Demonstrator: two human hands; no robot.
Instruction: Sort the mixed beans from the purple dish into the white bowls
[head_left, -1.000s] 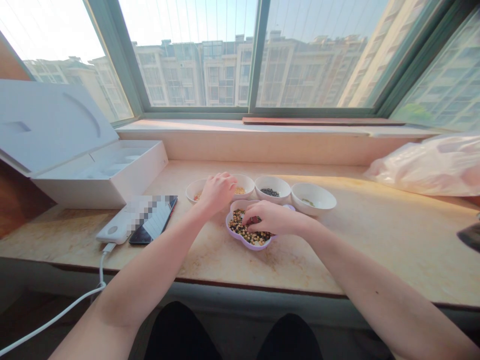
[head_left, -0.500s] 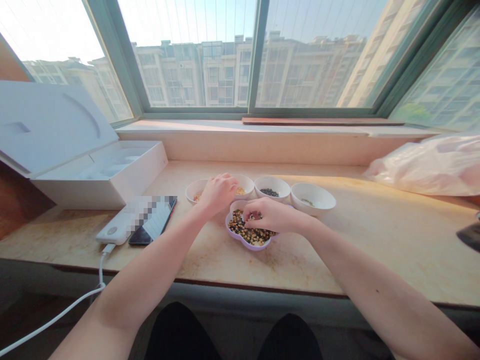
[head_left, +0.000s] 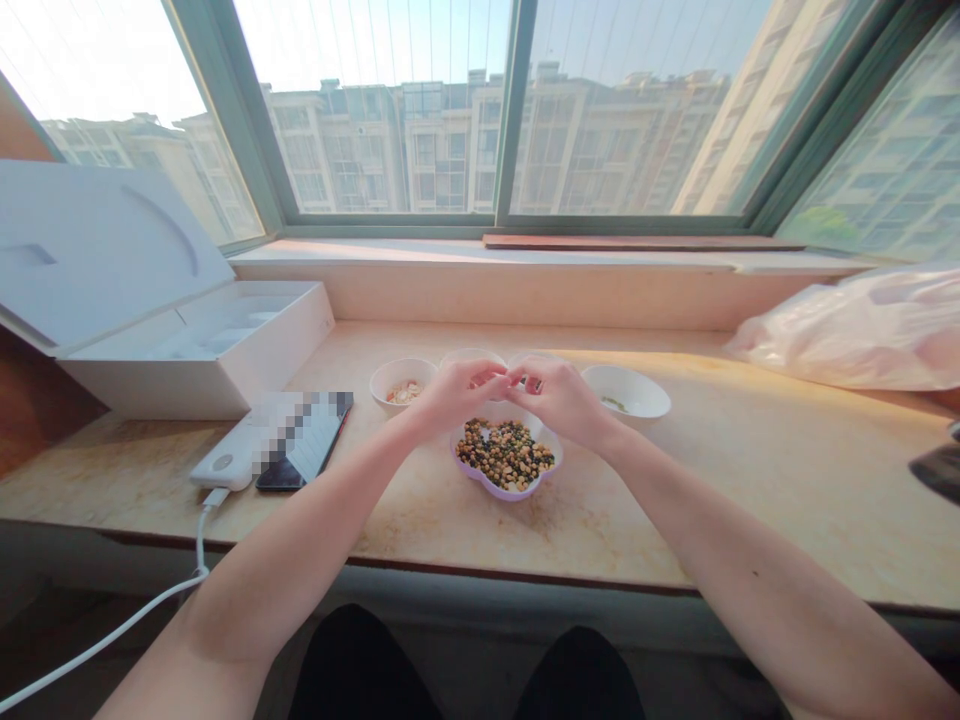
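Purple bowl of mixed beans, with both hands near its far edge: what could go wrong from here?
The left hand and right hand come together at the fingertips; anything pinched there, too small to make out, might slip and fall.
A lowered hand could knock the purple bowl and spill the beans.
The phone appears close beside the left forearm, which might nudge it.

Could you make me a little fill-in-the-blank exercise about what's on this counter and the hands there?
1. The flower-shaped bowl holding mixed beans is ____ in colour.
2. Counting those partly hidden, ____ white bowls stand in the row behind it.
3. The hand nearer the white box is the person's ____ one.
4. The plastic bag lies toward the picture's ____ edge.

Missing words: purple; four; left; right.
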